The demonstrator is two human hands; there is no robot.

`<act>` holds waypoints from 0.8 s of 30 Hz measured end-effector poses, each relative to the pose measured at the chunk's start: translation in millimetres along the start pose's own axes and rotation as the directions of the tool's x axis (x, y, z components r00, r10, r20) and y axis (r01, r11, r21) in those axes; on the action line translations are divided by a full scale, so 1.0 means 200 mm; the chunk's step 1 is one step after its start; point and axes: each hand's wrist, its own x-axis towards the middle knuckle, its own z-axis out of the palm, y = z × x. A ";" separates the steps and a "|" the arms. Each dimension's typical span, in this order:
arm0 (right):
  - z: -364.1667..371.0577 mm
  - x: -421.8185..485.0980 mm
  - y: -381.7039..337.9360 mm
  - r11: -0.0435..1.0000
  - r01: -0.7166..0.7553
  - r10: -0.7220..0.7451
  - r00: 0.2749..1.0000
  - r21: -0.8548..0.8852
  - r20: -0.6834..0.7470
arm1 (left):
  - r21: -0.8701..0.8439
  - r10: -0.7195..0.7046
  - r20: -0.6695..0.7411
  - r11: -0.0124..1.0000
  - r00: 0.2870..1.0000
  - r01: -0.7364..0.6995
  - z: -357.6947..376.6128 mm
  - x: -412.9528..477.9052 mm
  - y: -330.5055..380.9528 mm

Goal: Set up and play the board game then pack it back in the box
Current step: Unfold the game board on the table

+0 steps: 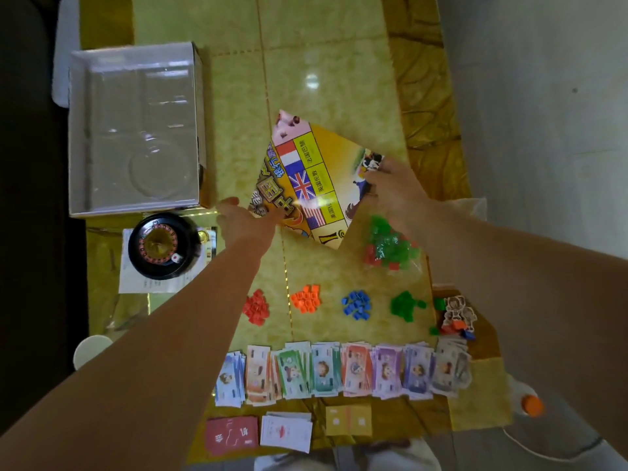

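Observation:
A folded game board (316, 178) with flags and yellow squares is tilted above the middle of the table. My right hand (394, 188) grips its right edge. My left hand (241, 217) holds its lower left corner; the fingers there are partly hidden. The open white box (136, 130) stands at the left with a clear plastic insert inside. A black roulette wheel (158, 246) sits on a paper sheet below the box.
Piles of red (256, 305), orange (306, 298), blue (356, 304) and green (406, 302) pieces lie in a row. A bag of green and red houses (389, 244) is at the right. Play money (343, 370) and card stacks (287, 431) line the near edge.

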 end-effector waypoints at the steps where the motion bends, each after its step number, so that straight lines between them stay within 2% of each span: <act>1: 0.00 -0.01 -0.01 1.000 -0.006 0.006 1.000 0.012 0.016 | 0.030 0.067 -0.025 0.997 0.997 -0.066 0.00 0.01 0.00; 3: 0.00 -0.01 -0.03 1.000 -0.013 0.012 0.999 0.012 0.045 | 0.012 0.110 0.012 0.994 0.994 -0.110 -0.01 0.00 0.03; 7: 0.00 -0.02 -0.09 0.988 -0.025 0.009 0.995 0.155 0.101 | -0.141 0.011 0.183 0.990 0.983 0.015 -0.05 -0.01 0.11; 10: -0.01 0.01 -0.13 0.960 -0.036 0.032 0.999 0.277 0.021 | -0.263 0.080 0.331 0.965 0.940 0.010 -0.10 -0.03 0.15; 12: -0.02 0.03 -0.13 0.936 -0.070 0.065 0.998 0.344 0.027 | -0.338 0.154 0.370 0.941 0.916 -0.022 -0.12 -0.02 0.16; 14: -0.03 0.03 -0.14 0.929 -0.182 0.135 0.977 0.323 0.163 | -0.417 0.216 0.303 0.906 0.928 -0.075 -0.13 -0.01 0.17; 16: -0.04 0.00 -0.12 0.963 -0.242 0.195 0.928 0.118 0.318 | -0.513 0.270 0.204 0.848 0.941 -0.132 -0.13 -0.01 0.20; 18: -0.06 -0.03 -0.11 0.973 -0.229 0.219 0.884 -0.025 0.414 | -0.549 0.295 0.121 0.816 0.948 -0.184 -0.12 0.01 0.23; 20: -0.07 -0.02 -0.10 0.976 -0.215 0.205 0.883 -0.025 0.422 | -0.497 0.296 0.058 0.837 0.953 -0.230 -0.11 0.03 0.24; 24: -0.08 0.04 -0.08 0.993 -0.110 0.118 0.955 -0.045 0.273 | -0.372 0.264 0.051 0.900 0.963 -0.227 -0.05 0.04 0.26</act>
